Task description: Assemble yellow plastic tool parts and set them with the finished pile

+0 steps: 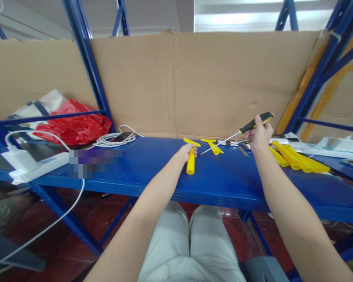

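Observation:
My left hand is closed round a yellow T-shaped piece on the blue shelf, its round tube end toward me. In my right hand, raised over the shelf, is a screwdriver with a black and yellow handle. Its long metal shaft slants down to the left, and the tip is just right of my left hand. Behind the shaft lies a second yellow piece. Several yellow tubular pieces rest side by side right of my right wrist.
Cardboard stands along the back between blue uprights. At the left are a power strip, a red plastic bag and a coiled white cable. Another white strip lies far right.

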{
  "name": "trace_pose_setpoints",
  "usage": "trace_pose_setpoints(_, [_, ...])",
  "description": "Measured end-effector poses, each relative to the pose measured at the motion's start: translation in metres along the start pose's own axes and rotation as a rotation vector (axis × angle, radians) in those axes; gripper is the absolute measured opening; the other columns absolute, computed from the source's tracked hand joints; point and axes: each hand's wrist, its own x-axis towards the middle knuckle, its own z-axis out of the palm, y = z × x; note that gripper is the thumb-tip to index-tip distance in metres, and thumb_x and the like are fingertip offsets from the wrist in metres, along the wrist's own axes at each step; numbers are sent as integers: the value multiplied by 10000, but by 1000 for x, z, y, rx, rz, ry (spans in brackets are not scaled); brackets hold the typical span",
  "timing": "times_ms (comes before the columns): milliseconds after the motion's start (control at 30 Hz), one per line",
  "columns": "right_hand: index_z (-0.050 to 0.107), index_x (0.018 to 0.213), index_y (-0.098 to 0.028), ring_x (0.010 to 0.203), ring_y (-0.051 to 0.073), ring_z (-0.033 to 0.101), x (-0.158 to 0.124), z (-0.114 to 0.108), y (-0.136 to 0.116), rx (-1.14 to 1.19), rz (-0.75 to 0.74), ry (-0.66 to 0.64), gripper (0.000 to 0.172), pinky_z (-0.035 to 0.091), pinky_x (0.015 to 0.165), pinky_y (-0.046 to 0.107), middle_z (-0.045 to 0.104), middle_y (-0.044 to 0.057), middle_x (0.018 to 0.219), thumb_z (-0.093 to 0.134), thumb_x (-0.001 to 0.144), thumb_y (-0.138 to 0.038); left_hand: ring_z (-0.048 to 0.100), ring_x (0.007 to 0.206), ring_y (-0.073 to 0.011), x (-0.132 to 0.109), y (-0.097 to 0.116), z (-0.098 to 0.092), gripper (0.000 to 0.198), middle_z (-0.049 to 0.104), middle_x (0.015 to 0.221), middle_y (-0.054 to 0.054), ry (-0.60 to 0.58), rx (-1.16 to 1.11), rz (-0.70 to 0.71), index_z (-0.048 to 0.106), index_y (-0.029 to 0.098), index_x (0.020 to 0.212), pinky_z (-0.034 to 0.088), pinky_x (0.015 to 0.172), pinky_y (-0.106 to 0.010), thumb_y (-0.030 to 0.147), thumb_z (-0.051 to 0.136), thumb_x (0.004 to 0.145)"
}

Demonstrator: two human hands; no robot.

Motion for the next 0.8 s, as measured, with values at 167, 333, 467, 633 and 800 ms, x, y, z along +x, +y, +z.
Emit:
trace_pose_setpoints(167, [389, 760, -221, 271, 75, 399, 0, -1, -10, 40, -31, 201, 247, 286, 265, 179, 405, -135, 442, 496, 983, -225, 298, 334, -48, 0, 1, -1, 182, 352, 505, 83, -3, 6, -24, 466, 178, 811, 245, 375, -157, 29, 404, 896])
trace_pose_setpoints(333, [376, 778, -225, 293, 81, 432, -1, 0, -13, 106, -41, 226, 243, 319, 275, 190, 439, -127, 482, 437, 1013, -236, 295, 332, -50, -3, 2, 0, 205, 335, 496, 88, 1, 62, -24, 437, 186, 802, 244, 370, -151, 39, 361, 921])
trace_pose_setpoints(467, [369, 786, -229, 288, 81, 428, -1, 1, -12, 147, -19, 220, 241, 313, 272, 195, 438, -127, 499, 417, 1021, -247, 301, 336, -54, -3, 2, 0, 196, 336, 496, 87, -9, 92, -28, 446, 184, 816, 250, 375, -157, 40, 359, 917])
trace_pose_setpoints(633, [355, 780, -235, 292, 79, 436, 0, 0, -11, 166, -8, 219, 250, 317, 269, 196, 438, -130, 513, 431, 1017, -252, 311, 348, -58, 1, 1, -1, 170, 353, 505, 81, -43, 118, -47, 467, 180, 829, 254, 390, -169, 44, 397, 903])
trace_pose_setpoints(800, [346, 770, -236, 307, 84, 445, 1, -1, -11, 140, -10, 223, 261, 321, 274, 198, 447, -122, 516, 428, 1017, -248, 307, 381, -55, 11, -4, -2, 92, 374, 523, 78, -55, 162, 2, 510, 168, 870, 291, 430, -190, 77, 513, 881])
